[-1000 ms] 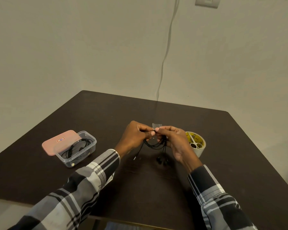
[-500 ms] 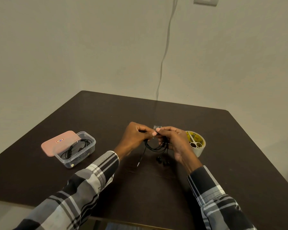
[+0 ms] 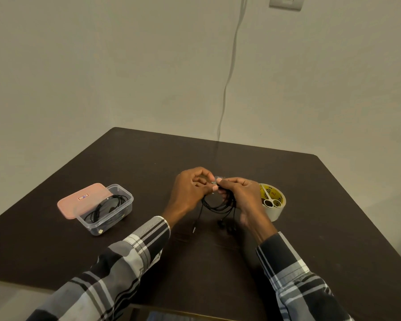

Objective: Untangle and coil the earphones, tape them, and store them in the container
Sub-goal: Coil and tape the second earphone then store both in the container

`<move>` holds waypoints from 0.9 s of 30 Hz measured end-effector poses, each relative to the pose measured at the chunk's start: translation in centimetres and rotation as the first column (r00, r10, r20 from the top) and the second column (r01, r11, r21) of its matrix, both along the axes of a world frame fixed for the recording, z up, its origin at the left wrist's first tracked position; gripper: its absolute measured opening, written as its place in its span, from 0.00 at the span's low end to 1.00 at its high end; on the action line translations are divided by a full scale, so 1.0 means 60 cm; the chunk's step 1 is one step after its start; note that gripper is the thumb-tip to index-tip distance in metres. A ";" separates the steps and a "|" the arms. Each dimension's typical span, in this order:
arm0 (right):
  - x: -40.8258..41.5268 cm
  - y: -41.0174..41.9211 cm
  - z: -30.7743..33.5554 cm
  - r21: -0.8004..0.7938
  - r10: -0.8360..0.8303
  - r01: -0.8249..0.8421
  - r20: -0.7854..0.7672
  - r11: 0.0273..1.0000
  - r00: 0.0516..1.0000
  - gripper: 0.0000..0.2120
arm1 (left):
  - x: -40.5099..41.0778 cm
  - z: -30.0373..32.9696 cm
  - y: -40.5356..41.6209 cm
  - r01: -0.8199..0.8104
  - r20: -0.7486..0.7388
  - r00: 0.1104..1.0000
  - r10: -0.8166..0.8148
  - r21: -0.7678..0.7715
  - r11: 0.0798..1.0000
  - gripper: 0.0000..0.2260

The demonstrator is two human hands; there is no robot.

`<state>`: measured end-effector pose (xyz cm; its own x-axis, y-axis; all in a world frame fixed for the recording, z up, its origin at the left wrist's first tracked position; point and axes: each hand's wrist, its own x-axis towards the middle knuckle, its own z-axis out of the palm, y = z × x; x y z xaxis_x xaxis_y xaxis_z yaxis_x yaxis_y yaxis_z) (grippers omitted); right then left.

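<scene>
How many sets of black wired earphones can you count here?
2: one coiled black wired earphones set held by both hands, another inside the clear plastic container. More may be hidden there.

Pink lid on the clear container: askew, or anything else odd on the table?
Yes, the pink lid sits shifted off the clear plastic container, covering only its left end; a black earphone coil lies inside. A pair of scissors rests on top of the tape roll. Nothing spilled or damaged. Both hands pinch the black earphones.
</scene>
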<state>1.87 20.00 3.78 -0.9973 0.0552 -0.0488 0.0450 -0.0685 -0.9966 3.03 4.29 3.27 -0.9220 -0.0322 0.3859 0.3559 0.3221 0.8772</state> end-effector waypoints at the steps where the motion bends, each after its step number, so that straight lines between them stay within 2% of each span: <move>1: -0.001 0.001 0.001 0.010 0.004 -0.003 -0.002 1.000 1.000 0.07 | 0.002 0.000 0.000 0.010 -0.023 1.000 -0.010 -0.029 1.000 0.06; 6: 0.000 0.004 0.006 0.061 0.049 -0.045 -0.061 0.997 0.997 0.14 | 0.006 0.005 0.000 -0.051 -0.065 0.997 0.046 -0.078 0.996 0.06; 10: 0.005 0.012 0.006 0.149 0.162 -0.137 -0.168 0.979 0.972 0.18 | 0.007 0.011 -0.002 -0.107 -0.088 0.991 0.098 -0.094 0.990 0.06; 15: 0.000 0.011 0.006 0.386 0.193 -0.064 -0.305 0.920 0.933 0.12 | 0.008 0.018 -0.005 -0.130 -0.125 0.986 0.111 -0.152 0.980 0.07; 20: -0.005 0.010 0.008 0.503 0.213 0.000 -0.366 0.865 0.906 0.10 | 0.006 0.023 -0.012 -0.104 -0.172 0.983 0.062 -0.250 0.963 0.08; 24: -0.007 0.011 0.009 0.587 0.237 0.039 -0.385 0.809 0.892 0.09 | 0.006 0.026 -0.018 -0.051 -0.151 0.989 0.003 -0.315 0.948 0.09; 27: -0.008 0.010 0.011 0.662 0.279 0.061 -0.396 0.747 0.875 0.07 | 0.005 0.033 -0.018 -0.037 -0.147 0.989 -0.029 -0.423 0.905 0.10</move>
